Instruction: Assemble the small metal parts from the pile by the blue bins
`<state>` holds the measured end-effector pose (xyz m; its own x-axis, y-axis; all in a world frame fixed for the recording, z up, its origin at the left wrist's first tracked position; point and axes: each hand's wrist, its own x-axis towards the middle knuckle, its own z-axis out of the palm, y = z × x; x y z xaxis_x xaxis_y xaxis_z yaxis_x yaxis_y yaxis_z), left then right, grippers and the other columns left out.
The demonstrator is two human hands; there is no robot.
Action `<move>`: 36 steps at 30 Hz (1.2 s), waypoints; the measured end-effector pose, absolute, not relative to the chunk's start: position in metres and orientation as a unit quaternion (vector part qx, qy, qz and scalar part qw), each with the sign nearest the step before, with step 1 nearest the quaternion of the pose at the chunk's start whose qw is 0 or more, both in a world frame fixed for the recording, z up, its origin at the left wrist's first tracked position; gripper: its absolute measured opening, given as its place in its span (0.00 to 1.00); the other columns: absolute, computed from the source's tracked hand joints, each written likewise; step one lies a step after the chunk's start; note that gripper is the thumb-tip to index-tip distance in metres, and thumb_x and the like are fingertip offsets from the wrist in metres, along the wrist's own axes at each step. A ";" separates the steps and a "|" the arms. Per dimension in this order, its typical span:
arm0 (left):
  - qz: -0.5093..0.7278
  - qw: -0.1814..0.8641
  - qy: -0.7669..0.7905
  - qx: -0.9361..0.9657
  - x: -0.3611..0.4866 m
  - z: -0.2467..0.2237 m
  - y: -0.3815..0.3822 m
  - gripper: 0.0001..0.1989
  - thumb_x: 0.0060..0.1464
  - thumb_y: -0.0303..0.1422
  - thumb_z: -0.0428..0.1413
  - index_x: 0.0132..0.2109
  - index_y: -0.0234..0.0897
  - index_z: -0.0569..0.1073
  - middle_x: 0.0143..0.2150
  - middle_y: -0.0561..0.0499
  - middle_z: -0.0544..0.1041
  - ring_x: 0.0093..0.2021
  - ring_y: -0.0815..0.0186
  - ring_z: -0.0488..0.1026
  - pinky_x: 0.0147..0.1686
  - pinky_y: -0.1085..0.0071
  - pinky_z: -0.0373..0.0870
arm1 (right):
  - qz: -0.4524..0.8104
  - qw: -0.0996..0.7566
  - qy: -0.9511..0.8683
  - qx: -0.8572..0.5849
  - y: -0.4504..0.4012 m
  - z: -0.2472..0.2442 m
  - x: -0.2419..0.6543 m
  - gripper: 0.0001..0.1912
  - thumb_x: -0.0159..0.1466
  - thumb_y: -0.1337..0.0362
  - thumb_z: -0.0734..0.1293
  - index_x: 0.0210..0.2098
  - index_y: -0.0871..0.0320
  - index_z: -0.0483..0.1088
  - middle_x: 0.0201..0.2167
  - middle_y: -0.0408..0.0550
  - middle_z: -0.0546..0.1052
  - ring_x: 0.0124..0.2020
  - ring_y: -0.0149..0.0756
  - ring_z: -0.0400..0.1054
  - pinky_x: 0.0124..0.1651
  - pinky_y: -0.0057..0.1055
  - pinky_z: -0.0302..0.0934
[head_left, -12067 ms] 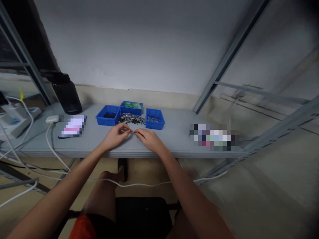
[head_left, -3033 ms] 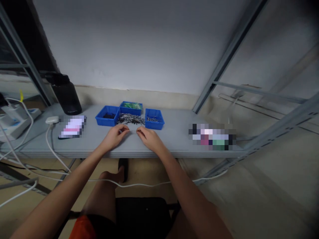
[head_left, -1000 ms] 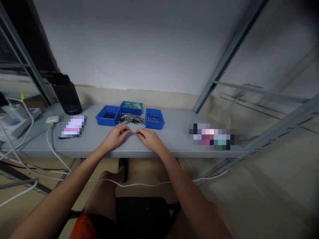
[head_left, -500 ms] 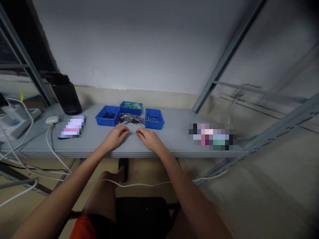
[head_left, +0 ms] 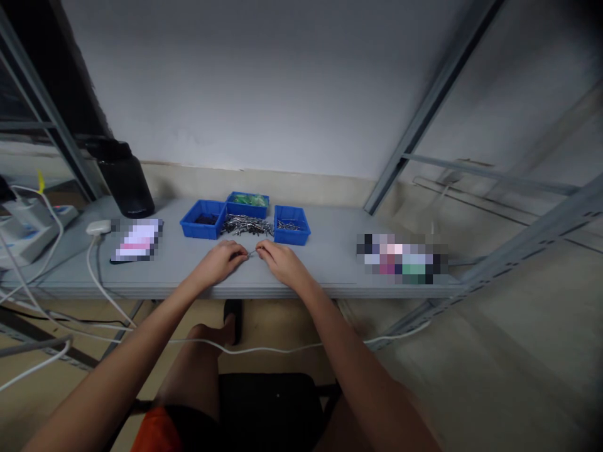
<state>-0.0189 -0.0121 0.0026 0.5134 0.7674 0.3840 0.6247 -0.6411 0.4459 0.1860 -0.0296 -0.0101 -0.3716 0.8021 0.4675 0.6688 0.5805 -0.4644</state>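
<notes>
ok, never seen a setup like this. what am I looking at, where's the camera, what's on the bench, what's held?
No machine here: just a person's bare left hand and right hand. The one view comes from a camera worn on the head, looking forward and down. On the grey bench sit a left blue bin with dark bits, a back blue bin with green contents and a right blue bin with metal pieces; a loose metal pile lies among them. A black bottle stands further left. The fingers of both hands pinch a thin metallic piece, too small to identify.
</notes>
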 end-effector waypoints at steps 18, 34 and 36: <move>0.341 0.118 0.405 0.840 -0.021 0.002 -0.010 0.09 0.61 0.34 0.50 0.37 0.36 0.73 0.38 0.47 0.77 0.40 0.61 0.72 0.45 0.63 0.70 | 0.097 0.341 -0.817 -0.455 -0.027 -0.014 0.187 0.09 0.70 0.66 0.58 0.41 0.56 0.70 0.36 0.46 0.77 0.37 0.34 0.69 0.41 0.29 0.58; 0.359 0.096 0.376 0.849 -0.021 0.003 -0.011 0.08 0.62 0.33 0.51 0.37 0.36 0.73 0.37 0.48 0.77 0.40 0.63 0.72 0.45 0.64 0.70 | 0.086 0.312 -0.830 -0.455 -0.025 -0.014 0.186 0.07 0.68 0.68 0.61 0.40 0.56 0.72 0.36 0.48 0.77 0.38 0.35 0.69 0.43 0.30 0.59; 0.345 0.098 0.389 0.849 -0.021 0.001 -0.009 0.08 0.62 0.33 0.51 0.37 0.36 0.74 0.37 0.47 0.77 0.40 0.62 0.72 0.45 0.63 0.70 | 0.087 0.318 -0.827 -0.456 -0.026 -0.014 0.187 0.07 0.68 0.68 0.61 0.39 0.56 0.71 0.36 0.47 0.77 0.38 0.35 0.69 0.43 0.30 0.59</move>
<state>-0.0212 -0.0095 0.0014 0.4597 0.7274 0.5094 0.5920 -0.6786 0.4348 0.1866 -0.0257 -0.0141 -0.3818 0.8088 0.4473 0.6984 0.5694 -0.4336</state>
